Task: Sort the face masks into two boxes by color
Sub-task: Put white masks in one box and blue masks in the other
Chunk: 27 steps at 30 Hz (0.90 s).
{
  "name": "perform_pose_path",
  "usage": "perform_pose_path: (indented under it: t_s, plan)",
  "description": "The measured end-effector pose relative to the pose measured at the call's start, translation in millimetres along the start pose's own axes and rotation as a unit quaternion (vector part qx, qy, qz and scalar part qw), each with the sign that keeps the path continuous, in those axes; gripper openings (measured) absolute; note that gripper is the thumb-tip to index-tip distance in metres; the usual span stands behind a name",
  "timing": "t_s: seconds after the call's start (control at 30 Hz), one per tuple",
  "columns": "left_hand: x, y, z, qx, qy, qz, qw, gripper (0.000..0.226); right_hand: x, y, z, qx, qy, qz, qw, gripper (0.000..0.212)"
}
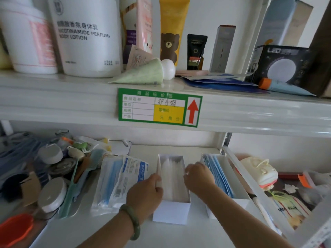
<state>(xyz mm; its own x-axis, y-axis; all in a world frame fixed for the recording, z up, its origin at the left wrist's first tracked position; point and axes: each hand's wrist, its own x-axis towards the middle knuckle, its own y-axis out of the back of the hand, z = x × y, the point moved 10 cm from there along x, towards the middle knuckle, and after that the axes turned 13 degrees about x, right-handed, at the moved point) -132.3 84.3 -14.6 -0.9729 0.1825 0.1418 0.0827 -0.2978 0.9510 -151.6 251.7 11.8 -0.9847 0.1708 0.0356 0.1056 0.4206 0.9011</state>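
On the lower shelf [179, 235] stand two white boxes, side by side. The middle box [171, 211] is open at the top and it holds white face masks [172, 178], packed on edge in one dense row; they are too blurred to count. The right box [232, 178] is also open and it holds blue face masks [219, 174], which lean to the left inside it; their number I cannot tell either, only that there are many.

Both hands are at the middle box. The left hand [145, 192] is at the left wall of this box, with fingers curled; it seems to touch the white flap [158, 170] of the box, but whether it grips it I cannot tell. On this wrist is one green bangle [131, 221]. The right hand [198, 178] is at the right wall of the same box, the fingers bent down to the rim; if they pinch something is not clear. The two hands are apart, with the white masks between them.

Just left of the middle box lie sealed packets of masks [116, 181], at least two, overlapping, with blue masks visible through the plastic. Further left is a heap of small things, among them two round jars [52, 196] with pale lids and one teal comb [78, 183].

On the far upper shelf stands one large white lotion bottle [86, 36], and on the shelf edge is one green price label [159, 107] with a red arrow
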Motion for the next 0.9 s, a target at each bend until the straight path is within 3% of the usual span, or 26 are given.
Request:
perform_pose_path:
  t_s: [0.1, 0.27, 0.33, 0.4, 0.53, 0.67, 0.73, 0.83, 0.9]
  plan:
    - [6.7, -8.3, -4.1, 0.048, 0.044, -0.038, 0.997, 0.049, -9.6, -14.1, 3.2, -0.031, -0.028, -0.027, 0.999, 0.038]
    - [24.9, -23.2, 7.3, 0.116, 0.061, -0.076, 0.988, 0.087, -12.3, -13.8, -15.4, -0.065, 0.012, 0.026, 0.997, 0.041]
    - [27.2, -32.2, 9.4, 0.13, 0.071, -0.134, 0.98, 0.084, -12.3, -20.8, -15.7, -0.098, 0.005, 0.002, 0.995, 0.045]
    - [29.3, -40.1, 14.1, 0.174, 0.063, -0.178, 0.966, 0.062, -11.2, -31.7, -12.1, -0.093, -0.019, -0.032, 0.995, 0.055]
    - [33.3, -39.1, 1.9, 0.262, 0.121, -0.179, 0.941, 0.034, -7.0, -56.6, -2.5, -0.002, -0.065, -0.089, 0.994, 0.059]
    - [32.5, -52.9, -13.7, 0.132, 0.17, -0.202, 0.955, 0.033, -8.1, -54.1, 7.4, 0.055, -0.107, -0.057, 0.991, 0.06]
    - [33.5, -53.0, -18.3, 0.143, 0.178, -0.197, 0.953, 0.039, -4.8, -52.5, 1.5, 0.09, -0.089, -0.056, 0.99, 0.055]
    - [37.6, -42.3, -7.2, 0.13, 0.113, -0.142, 0.975, 0.054, -0.3, -43.9, -9.9, 0.215, -0.051, -0.053, 0.974, 0.041]
    - [34.1, -22.6, -1.3, 0.138, 0.084, -0.078, 0.984, 0.062, 2.4, -23.1, -1.4, 0.249, -0.043, 0.001, 0.968, 0.038]
